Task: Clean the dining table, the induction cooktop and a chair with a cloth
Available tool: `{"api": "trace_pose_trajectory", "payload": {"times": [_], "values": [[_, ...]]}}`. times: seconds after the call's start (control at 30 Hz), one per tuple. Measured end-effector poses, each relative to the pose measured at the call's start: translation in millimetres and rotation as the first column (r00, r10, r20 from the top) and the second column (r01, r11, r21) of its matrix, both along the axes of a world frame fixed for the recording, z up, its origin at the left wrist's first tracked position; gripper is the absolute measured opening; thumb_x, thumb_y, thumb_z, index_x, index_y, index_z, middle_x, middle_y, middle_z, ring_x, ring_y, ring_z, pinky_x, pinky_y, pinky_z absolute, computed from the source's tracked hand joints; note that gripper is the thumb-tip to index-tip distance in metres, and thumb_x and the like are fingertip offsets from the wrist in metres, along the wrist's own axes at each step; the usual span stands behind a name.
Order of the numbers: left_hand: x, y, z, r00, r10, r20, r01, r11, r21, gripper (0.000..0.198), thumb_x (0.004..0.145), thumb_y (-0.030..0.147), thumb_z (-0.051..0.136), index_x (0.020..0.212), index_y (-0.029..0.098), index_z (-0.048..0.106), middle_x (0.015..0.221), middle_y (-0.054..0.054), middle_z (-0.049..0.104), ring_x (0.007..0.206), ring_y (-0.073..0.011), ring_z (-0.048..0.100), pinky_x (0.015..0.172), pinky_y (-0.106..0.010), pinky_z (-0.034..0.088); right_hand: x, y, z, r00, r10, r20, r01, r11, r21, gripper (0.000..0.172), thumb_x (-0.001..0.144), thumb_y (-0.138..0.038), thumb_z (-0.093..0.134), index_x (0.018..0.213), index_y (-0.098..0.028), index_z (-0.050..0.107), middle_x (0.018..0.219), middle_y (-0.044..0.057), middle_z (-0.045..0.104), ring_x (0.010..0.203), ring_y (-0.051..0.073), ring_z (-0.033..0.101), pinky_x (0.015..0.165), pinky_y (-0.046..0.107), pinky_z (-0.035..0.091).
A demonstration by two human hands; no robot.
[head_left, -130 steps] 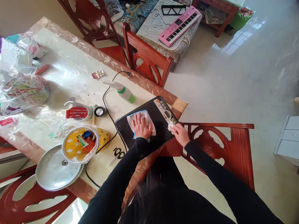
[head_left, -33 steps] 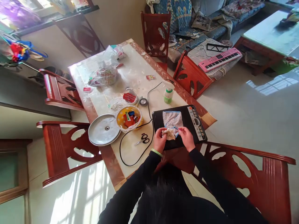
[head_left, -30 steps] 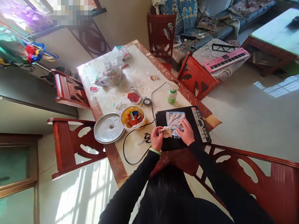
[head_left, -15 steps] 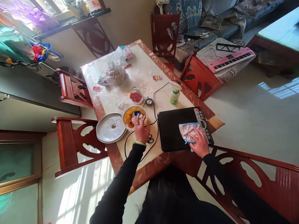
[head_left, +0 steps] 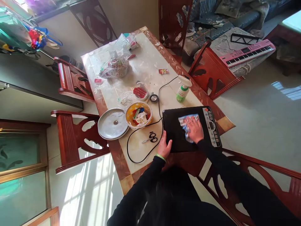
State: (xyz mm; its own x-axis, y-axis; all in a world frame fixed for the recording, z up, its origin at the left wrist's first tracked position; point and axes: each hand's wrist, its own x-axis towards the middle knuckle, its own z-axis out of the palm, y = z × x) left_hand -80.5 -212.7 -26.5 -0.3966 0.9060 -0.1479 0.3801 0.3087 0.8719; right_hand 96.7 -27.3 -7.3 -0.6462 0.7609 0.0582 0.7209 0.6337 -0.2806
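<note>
On the table lies a black induction cooktop [head_left: 174,131] with a button panel along its right side. My right hand [head_left: 195,129] presses a light cloth with blue edging [head_left: 189,138] onto its dark top, fingers over the cloth. At the cooktop's lower left corner rests my left hand [head_left: 164,147], fingers stretched and thumb apart, touching the edge and holding nothing. Black-handled scissors [head_left: 152,137] lie left of that hand, inside a loop of black power cord [head_left: 128,146]. Behind them stands a yellow tub [head_left: 129,117] with wrappers and crumpled tissue in it.
A round metal lid [head_left: 108,124] sits left of the tub. Behind the cooktop stands a green-and-white spray bottle [head_left: 182,92]. A black tape roll [head_left: 154,98], a small red packet [head_left: 163,71] and a filled plastic bag [head_left: 116,67] lie farther back. Wooden chairs [head_left: 64,141] surround the table.
My left hand has gone from over the yellow tub to the cooktop's left edge, with nothing in it. My right hand has slid the cloth away from the button panel, leftward on the cooktop.
</note>
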Motion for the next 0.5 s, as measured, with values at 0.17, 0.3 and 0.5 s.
{"api": "trace_pose_trajectory", "payload": {"times": [0.17, 0.3, 0.5], "values": [[-3, 4, 12.0, 0.982, 0.06, 0.178, -0.056, 0.998, -0.025, 0.068, 0.106, 0.048, 0.046, 0.164, 0.013, 0.047, 0.173, -0.016, 0.042, 0.163, -0.0288, 0.038, 0.137, -0.049, 0.027, -91, -3, 9.2, 0.999, 0.04, 0.003, -0.04, 0.999, -0.035, 0.07, 0.096, -0.026, 0.055, 0.165, -0.017, 0.048, 0.176, 0.01, 0.038, 0.165, 0.037, 0.027, 0.133, 0.066, 0.022], [-5, 5, 20.3, 0.961, 0.099, 0.26, -0.09, 0.995, -0.044, 0.077, 0.106, 0.058, 0.044, 0.165, 0.009, 0.044, 0.172, -0.019, 0.042, 0.162, -0.0313, 0.039, 0.136, -0.05, 0.028, -46, -58, -1.7, 0.935, 0.354, 0.022, -0.353, 0.935, -0.037, 0.07, 0.095, -0.018, 0.05, 0.165, -0.021, 0.048, 0.176, 0.005, 0.038, 0.166, 0.031, 0.027, 0.134, 0.06, 0.025], [-13, 8, 25.6, 0.936, 0.104, 0.335, -0.089, 0.994, -0.06, 0.08, 0.105, 0.064, 0.043, 0.164, 0.01, 0.047, 0.171, -0.017, 0.043, 0.163, -0.029, 0.037, 0.138, -0.047, 0.025, -70, 6, 1.9, 0.998, 0.035, 0.049, -0.037, 0.999, 0.027, 0.072, 0.095, -0.026, 0.054, 0.166, -0.018, 0.047, 0.175, 0.01, 0.038, 0.164, 0.037, 0.029, 0.132, 0.067, 0.023]]}}
